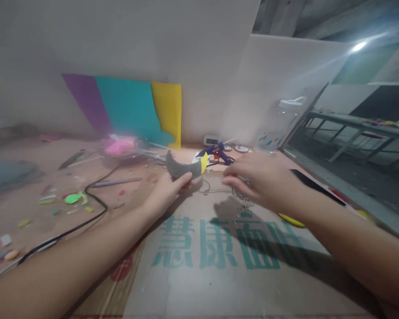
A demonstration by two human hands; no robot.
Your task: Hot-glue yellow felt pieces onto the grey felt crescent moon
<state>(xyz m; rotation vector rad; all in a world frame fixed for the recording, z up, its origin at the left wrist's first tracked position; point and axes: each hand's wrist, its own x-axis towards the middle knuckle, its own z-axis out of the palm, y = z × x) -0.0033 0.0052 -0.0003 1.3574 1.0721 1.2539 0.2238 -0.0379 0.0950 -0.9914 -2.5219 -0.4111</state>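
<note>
1. Head view, holding: the left hand (166, 191) grips the grey-and-yellow felt piece (183, 170) between thumb and fingers, just on the near left side of the glue gun (220, 153).
2. Head view, reaching: the right hand (264, 177) is on the near right side of the glue gun, fingers loosely bent. It hides part of the string (246, 201); whether the fingertips pinch any of it, I cannot tell.
3. Head view, risks: a small red light shows on the glue gun, so it may be hot. The felt's yellow end appears close to its nozzle; a careless shift could smear glue on it or burn a finger.
4. The string lies in loops nearer the wearer than the glue gun. A sleeveless forearm or finger catching a loop could tangle it, or tug the felt if they are joined.
</note>
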